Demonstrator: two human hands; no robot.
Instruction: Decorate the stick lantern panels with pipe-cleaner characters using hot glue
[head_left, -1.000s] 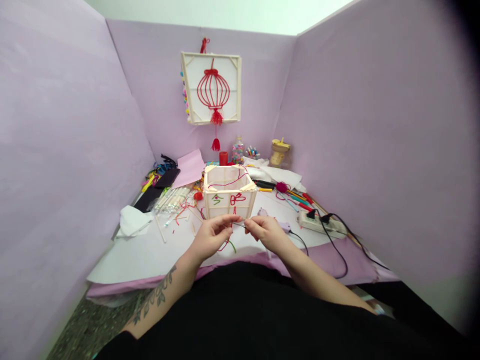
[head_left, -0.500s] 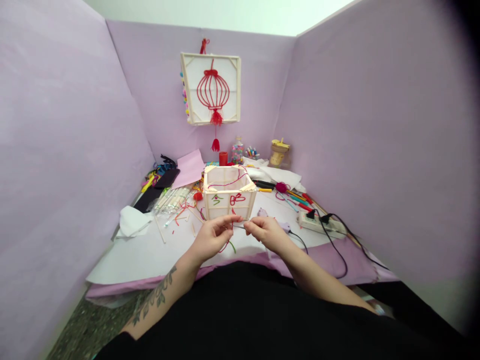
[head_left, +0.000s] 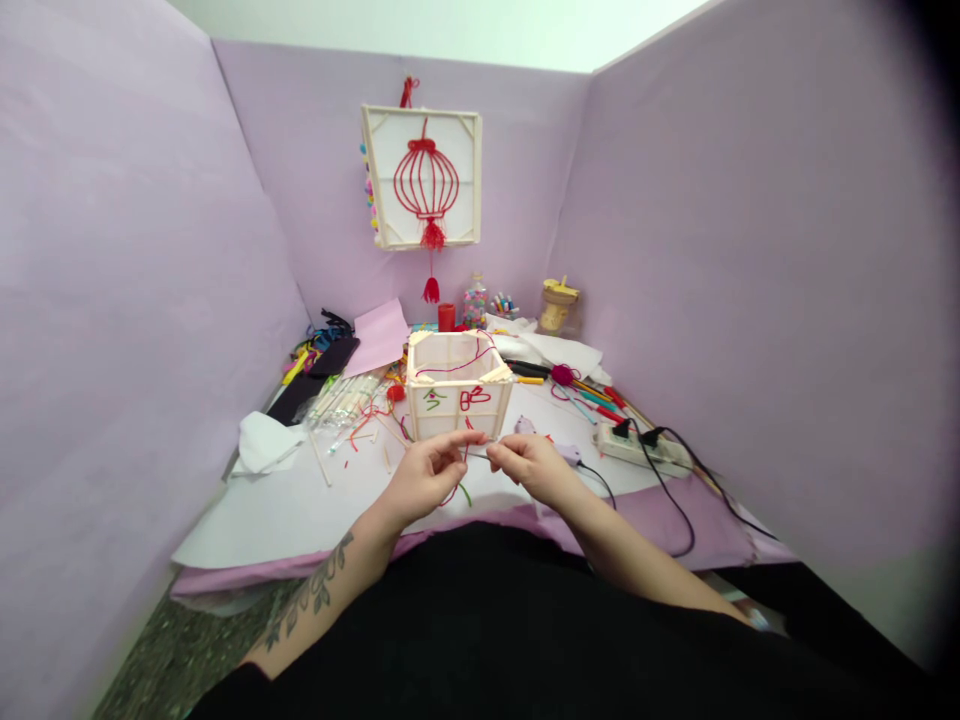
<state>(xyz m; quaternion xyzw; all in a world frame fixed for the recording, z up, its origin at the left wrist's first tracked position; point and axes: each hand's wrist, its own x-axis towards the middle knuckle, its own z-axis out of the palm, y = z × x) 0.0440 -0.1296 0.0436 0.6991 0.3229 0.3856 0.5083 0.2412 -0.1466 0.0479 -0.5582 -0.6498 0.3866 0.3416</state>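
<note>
Close in front of my body, my left hand pinches a thin red strand between thumb and fingers, the index finger stretched toward the right. My right hand is closed in a pinch on a thin dark piece that spans the small gap between the hands; its kind is unclear. Just behind my fingertips stands an open-topped lantern frame of pale sticks with white panels. Its front carries green and red strand characters, partly covered by my hands. Below my left hand lies a green strand.
A stick lantern with a red tassel hangs on the back wall. Packs of sticks lie left. At right are a lilac glue gun, a power strip with black cables, markers and a yarn ball. Purple panels enclose the table.
Both hands stay almost in place, with only a slight shift of the fingers around the strand. Everything else on the table is unmoved.
</note>
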